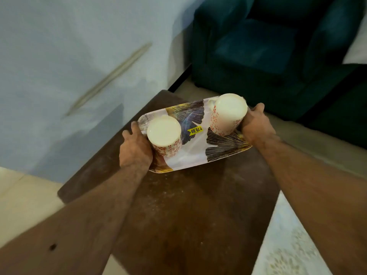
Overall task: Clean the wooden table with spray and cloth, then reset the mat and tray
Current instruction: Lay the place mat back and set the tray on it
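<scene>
Wooden desk (178,205) lies under the tray (195,155), which I hold at both short ends: my left hand (135,149) grips the left edge, my right hand (256,126) the right. Two cups stand upside down on the tray, one cup (164,135) beside each hand, other cup (228,114) at right.

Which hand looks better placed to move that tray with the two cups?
Neither alone. The left hand grips the left end of the tray and the right hand grips the right end. With two cups aboard, both together seems safest.
</scene>
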